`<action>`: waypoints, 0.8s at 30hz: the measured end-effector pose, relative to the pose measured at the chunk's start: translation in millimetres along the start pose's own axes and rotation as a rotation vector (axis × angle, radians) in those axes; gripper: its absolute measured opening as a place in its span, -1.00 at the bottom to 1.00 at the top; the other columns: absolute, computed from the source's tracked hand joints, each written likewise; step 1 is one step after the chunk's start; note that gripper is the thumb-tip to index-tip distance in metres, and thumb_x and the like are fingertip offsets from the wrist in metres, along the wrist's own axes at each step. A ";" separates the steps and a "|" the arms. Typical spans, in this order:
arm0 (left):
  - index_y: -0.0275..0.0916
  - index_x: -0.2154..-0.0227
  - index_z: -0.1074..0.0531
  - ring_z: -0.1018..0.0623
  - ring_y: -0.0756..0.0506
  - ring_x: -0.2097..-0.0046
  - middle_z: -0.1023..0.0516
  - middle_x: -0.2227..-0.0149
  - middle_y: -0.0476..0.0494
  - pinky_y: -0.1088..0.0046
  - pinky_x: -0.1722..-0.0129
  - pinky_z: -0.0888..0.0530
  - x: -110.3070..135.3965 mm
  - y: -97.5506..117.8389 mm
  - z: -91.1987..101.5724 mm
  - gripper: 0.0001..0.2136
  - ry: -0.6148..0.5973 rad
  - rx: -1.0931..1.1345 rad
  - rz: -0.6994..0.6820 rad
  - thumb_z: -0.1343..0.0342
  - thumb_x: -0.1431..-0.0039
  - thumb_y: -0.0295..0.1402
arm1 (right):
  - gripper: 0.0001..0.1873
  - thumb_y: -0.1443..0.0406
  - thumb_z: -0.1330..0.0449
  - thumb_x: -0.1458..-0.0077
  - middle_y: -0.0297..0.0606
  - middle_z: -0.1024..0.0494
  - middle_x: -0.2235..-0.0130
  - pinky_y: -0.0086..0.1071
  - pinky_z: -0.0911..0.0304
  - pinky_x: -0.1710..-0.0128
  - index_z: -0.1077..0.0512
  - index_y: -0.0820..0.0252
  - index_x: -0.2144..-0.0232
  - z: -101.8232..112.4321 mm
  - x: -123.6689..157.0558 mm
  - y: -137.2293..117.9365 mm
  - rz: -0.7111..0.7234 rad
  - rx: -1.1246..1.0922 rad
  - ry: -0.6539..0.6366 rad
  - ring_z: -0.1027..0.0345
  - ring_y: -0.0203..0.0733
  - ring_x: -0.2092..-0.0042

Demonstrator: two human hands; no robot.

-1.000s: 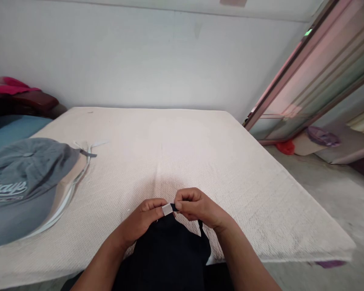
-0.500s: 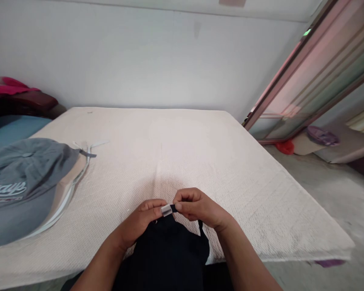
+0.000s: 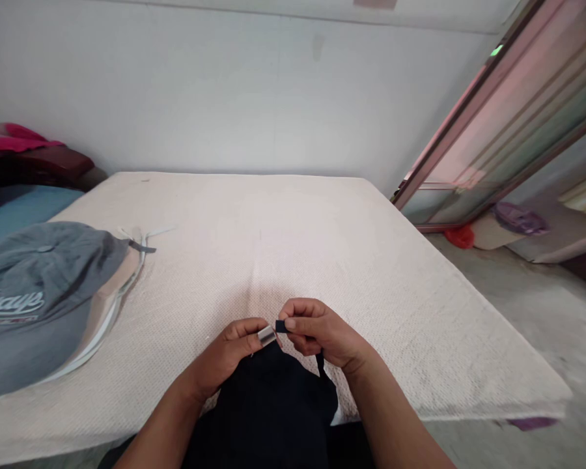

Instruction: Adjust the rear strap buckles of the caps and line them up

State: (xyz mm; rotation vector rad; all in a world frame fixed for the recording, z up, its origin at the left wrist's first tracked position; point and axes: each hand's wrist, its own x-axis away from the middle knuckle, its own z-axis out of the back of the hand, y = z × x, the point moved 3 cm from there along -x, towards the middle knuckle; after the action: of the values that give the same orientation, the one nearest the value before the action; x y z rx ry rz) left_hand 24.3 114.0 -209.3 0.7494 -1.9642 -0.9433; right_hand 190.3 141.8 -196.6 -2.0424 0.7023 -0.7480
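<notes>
At the front edge of the padded surface, my left hand [image 3: 240,345] pinches a silvery metal buckle [image 3: 267,335] between thumb and fingers. My right hand [image 3: 317,329] is closed on the short black strap [image 3: 280,326], its free end pointing toward the buckle with a small gap between. Below both hands hangs a dark cap [image 3: 273,391], its outline partly lost against dark clothing. To the left lies a grey cap [image 3: 43,280] with white lettering, on top of other beige and white caps [image 3: 102,326] whose straps stick out behind.
A cream textured cover [image 3: 322,228] spreads over the flat surface up to a white wall [image 3: 200,98]. Pink cloth [image 3: 22,137] lies on a dark red object at far left. On the right are a framed glass door [image 3: 469,156] and a bin with a purple liner [image 3: 520,218].
The black strap's end has come away from the metal buckle, so a gap now shows between them. My right hand has shifted slightly up; my left has barely moved.
</notes>
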 end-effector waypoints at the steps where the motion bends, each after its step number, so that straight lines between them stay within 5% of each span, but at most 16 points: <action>1: -0.28 0.40 -0.45 -0.21 0.10 0.57 -0.30 0.57 0.06 0.59 0.57 -0.12 -0.2 -0.6 0.7 -0.80 0.006 0.007 -0.002 -0.23 -0.01 -0.24 | -0.85 0.27 -0.24 -0.01 -0.53 -0.19 0.67 -0.52 0.31 0.67 -0.37 0.24 0.40 -0.3 -0.1 0.3 -0.004 0.001 0.000 0.14 -0.50 0.66; 24: -0.29 0.47 -0.41 -0.16 0.10 0.57 -0.22 0.60 0.09 0.59 0.58 -0.09 -2.8 -1.6 -1.5 -0.76 0.037 -0.070 -0.017 -0.15 -0.09 -0.18 | -0.81 0.24 -0.24 -0.03 -0.51 -0.22 0.66 -0.52 0.29 0.69 -0.35 0.25 0.46 -3.1 -1.6 3.6 -0.061 0.032 -0.007 0.13 -0.51 0.66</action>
State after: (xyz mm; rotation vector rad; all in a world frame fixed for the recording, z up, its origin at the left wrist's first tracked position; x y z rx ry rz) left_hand 27.2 114.8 -211.2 0.7393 -1.8857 -0.9965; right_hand 186.3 139.6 -198.6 -2.0440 0.6226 -0.7818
